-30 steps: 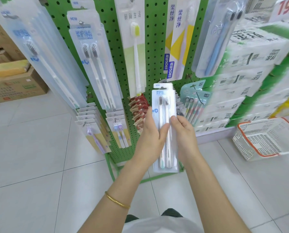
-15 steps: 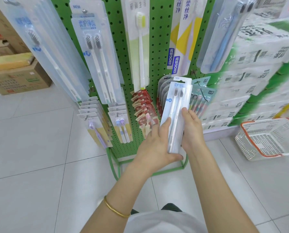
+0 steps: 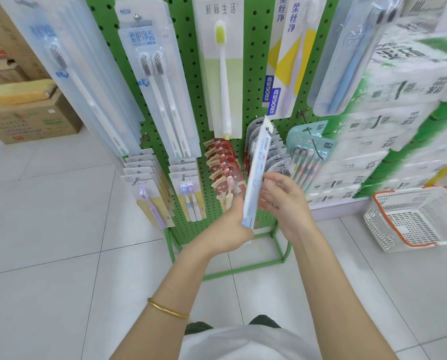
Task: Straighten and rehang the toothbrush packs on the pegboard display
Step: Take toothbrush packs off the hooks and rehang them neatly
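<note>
A long white-and-blue toothbrush pack (image 3: pixel 256 172) stands nearly edge-on to me in front of the green pegboard (image 3: pixel 188 81). My left hand (image 3: pixel 227 224) grips its lower end. My right hand (image 3: pixel 284 201) is just right of the pack, fingers spread and loosely bent, touching or close to its back. The pack's top reaches a row of grey packs (image 3: pixel 274 152) hanging on a lower peg. Red packs (image 3: pixel 222 167) hang just to the left.
Larger toothbrush packs (image 3: pixel 162 81) hang on the upper pegs. Stacked tissue packs (image 3: pixel 399 105) rise on the right, with a white plastic basket (image 3: pixel 414 219) on the floor beside them. Cardboard boxes (image 3: pixel 32 118) sit far left. The rack's green foot frame (image 3: pixel 245 268) lies on the tiles.
The pack has been lifted toward the pegboard and turned from face-on to nearly edge-on. My right hand has loosened from its side and now hovers behind it.
</note>
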Available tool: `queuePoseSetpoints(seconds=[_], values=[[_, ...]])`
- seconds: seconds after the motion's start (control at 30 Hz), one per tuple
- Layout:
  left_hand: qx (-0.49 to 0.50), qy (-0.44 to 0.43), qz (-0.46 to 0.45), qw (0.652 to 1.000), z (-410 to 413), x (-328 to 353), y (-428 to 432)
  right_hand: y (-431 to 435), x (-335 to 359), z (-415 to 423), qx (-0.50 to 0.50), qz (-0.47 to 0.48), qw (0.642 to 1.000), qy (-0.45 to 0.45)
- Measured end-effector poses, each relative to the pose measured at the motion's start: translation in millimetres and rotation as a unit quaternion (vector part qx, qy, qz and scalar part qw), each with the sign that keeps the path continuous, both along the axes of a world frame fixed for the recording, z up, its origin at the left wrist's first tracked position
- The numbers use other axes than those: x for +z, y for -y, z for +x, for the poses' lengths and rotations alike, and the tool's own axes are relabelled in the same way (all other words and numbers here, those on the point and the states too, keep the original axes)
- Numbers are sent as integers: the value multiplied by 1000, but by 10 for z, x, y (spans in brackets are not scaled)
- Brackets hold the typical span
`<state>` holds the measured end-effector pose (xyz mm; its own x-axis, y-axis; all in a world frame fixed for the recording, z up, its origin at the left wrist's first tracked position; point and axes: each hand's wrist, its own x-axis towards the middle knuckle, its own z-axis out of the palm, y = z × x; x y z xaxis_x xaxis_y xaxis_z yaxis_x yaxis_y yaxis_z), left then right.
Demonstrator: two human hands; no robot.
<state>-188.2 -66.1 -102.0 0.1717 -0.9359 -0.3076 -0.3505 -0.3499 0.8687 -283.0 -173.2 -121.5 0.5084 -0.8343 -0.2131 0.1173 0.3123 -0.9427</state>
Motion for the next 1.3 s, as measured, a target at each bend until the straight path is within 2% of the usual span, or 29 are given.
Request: queuePoseSetpoints(seconds=[0.1, 0.2, 0.47, 0.7, 0.87, 1.17, 1.3], values=[[15, -56, -11, 998, 43, -62, -29, 10, -2, 14, -35, -19, 999, -13], [55, -100, -29, 993, 49, -70, -27, 30, -7, -2, -19, -36, 999, -24], [158, -87, -53, 982, 82, -54, 91, 58, -14, -117, 80, -36, 996, 23], [314, -80, -183, 928, 278, 310, 212, -9, 9, -189, 191, -39, 980, 45], [314, -134, -223, 913, 315, 494, 200, 7, 14, -130, 229, -47, 972, 35], [288, -246, -244, 893, 344, 623, 137, -67, 99, 28, 323, 23, 943, 76], [265, -261, -266, 889, 396, 744, 77, -152, 242, 151, 364, 0, 927, 91]])
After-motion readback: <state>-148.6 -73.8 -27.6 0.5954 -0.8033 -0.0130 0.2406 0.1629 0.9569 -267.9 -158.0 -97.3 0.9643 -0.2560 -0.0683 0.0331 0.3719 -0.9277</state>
